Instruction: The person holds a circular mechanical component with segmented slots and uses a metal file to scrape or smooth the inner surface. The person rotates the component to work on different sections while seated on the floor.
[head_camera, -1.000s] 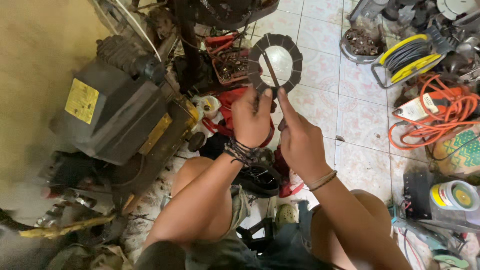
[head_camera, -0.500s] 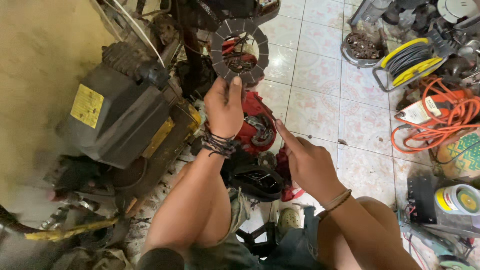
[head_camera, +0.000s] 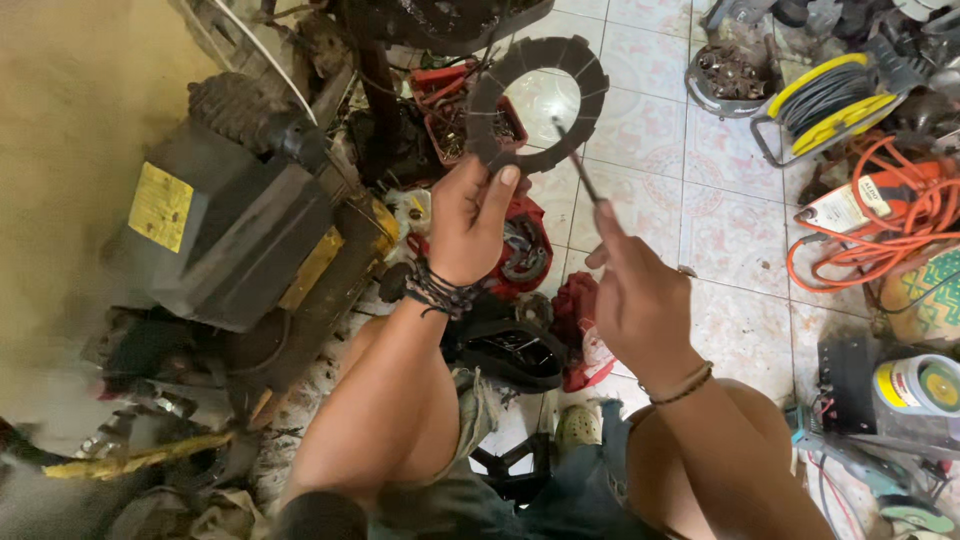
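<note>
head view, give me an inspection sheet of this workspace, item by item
surface: pale tiled floor, patterned, bare in the middle.
job's things: dark notched ring disc held up in the air; thin metal rod with its tip near the ring's inner edge.
clutter: grey motor with yellow label at left; red tray of small parts; round tin at right.
grippers: left hand pinches the ring's lower edge; right hand grips the rod.
cables: orange cord in loose loops; yellow cable reel.
surroundings: tan wall at left; the person's bare knees below.
</note>
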